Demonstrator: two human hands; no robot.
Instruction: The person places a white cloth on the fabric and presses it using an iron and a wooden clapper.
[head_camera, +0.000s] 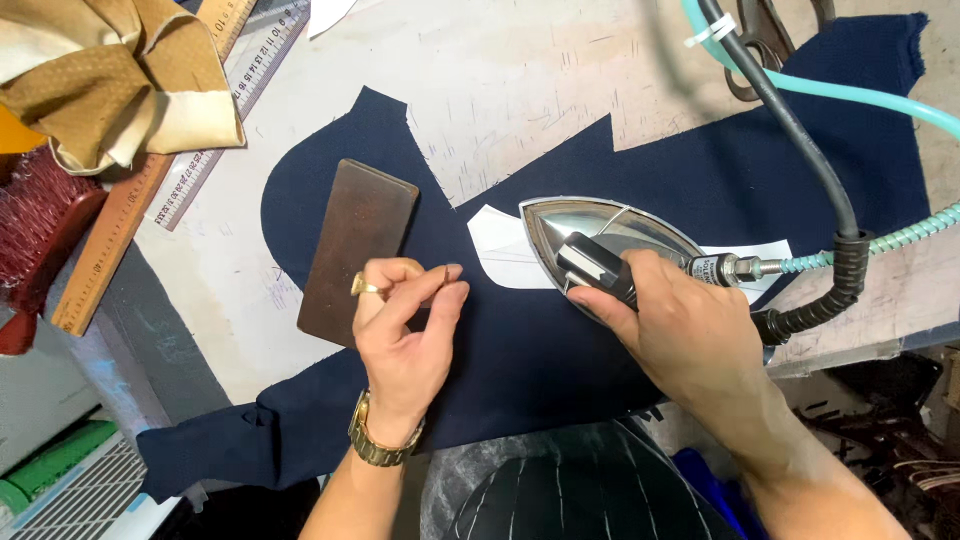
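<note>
I see the steam iron (610, 245) lying flat, soleplate down, on the navy fabric (520, 340) — a polished chrome body with a dark handle, its pointed nose aimed left, its black cable and pale green hose leaving at the right. The nose sits over a white curved pattern piece (495, 260) lying on the cloth. The navy fabric is a large cut panel spread flat across the bench, with a rounded edge at far left, a notched edge on the far side, and a crumpled tail hanging off the near left. A dark brown wooden block (355, 250) rests flat on it, left of the iron — long, rectangular, slightly tilted.
</note>
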